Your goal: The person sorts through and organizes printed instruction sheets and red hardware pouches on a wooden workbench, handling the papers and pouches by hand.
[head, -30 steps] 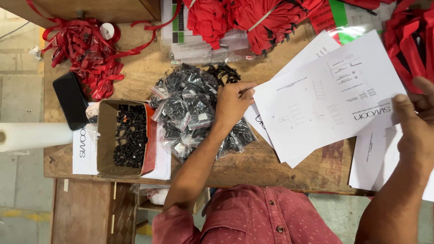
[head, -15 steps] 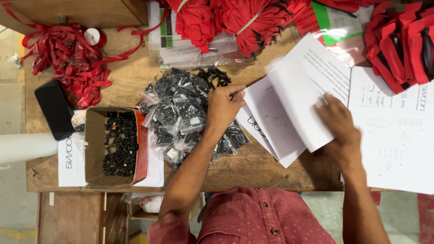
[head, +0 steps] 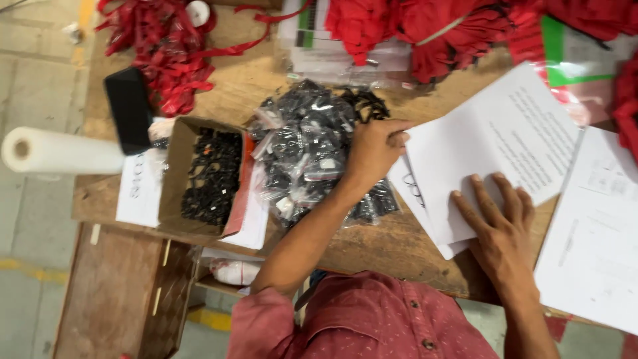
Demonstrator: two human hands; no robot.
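Right hand now pressed flat on folded paper sheet — sheet folded over since earlier; left hand pinches its edge.

Centre: heap of small clear plastic bags holding black parts. Left: open brown cardboard box, red flap, beside a dark-screened phone. Top: stacked flat packets, apparently green-and-white labelled. Upper right: green-and-white clear packet.
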